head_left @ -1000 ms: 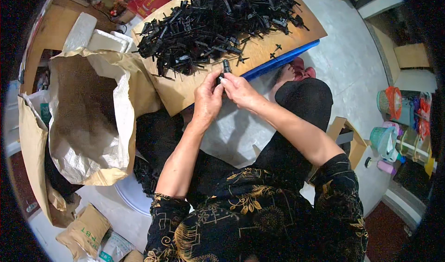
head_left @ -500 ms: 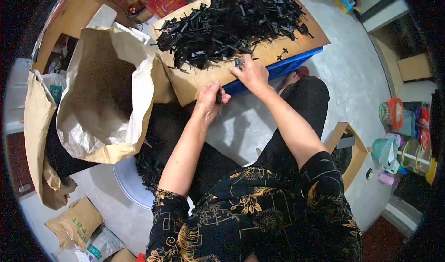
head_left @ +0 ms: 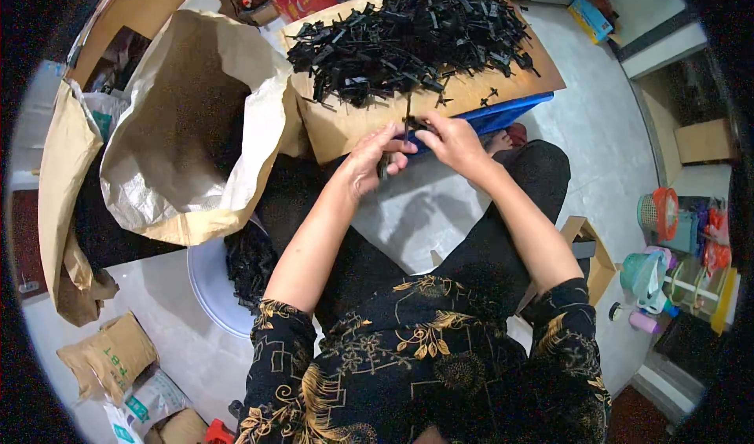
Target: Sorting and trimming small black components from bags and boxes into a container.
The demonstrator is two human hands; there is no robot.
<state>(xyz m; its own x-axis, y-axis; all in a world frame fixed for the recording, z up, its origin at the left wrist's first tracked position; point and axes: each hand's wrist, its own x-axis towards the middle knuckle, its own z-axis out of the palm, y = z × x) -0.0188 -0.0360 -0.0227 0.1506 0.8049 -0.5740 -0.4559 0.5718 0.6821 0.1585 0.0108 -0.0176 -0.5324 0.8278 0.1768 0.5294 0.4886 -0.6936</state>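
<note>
Just off the near edge of a wooden board [head_left: 322, 126], my two hands come together around small black plastic parts. My left hand [head_left: 371, 160] is closed, its thumb and fingers pinching a thin black plastic part [head_left: 408, 108] that stands up from the fingertips. More dark pieces show below its curled fingers, too blurred to tell apart. My right hand [head_left: 457, 144] is closed on another black piece, which meets the left one; its shape is partly hidden. Beyond them, a big heap of black plastic parts [head_left: 408, 47] covers much of the board.
To the left stands a large open paper sack [head_left: 184, 228] with a white lining. Below it, a white tub [head_left: 206, 291] holds black parts. Brown packages [head_left: 110, 354] lie at lower left. A cardboard box [head_left: 601, 267] stands by my right leg, with baskets [head_left: 658, 208] farther right.
My right hand has drawn back from the heap's edge toward my left hand, bringing a black part. My left hand has shifted slightly right, and the view has moved a little.
</note>
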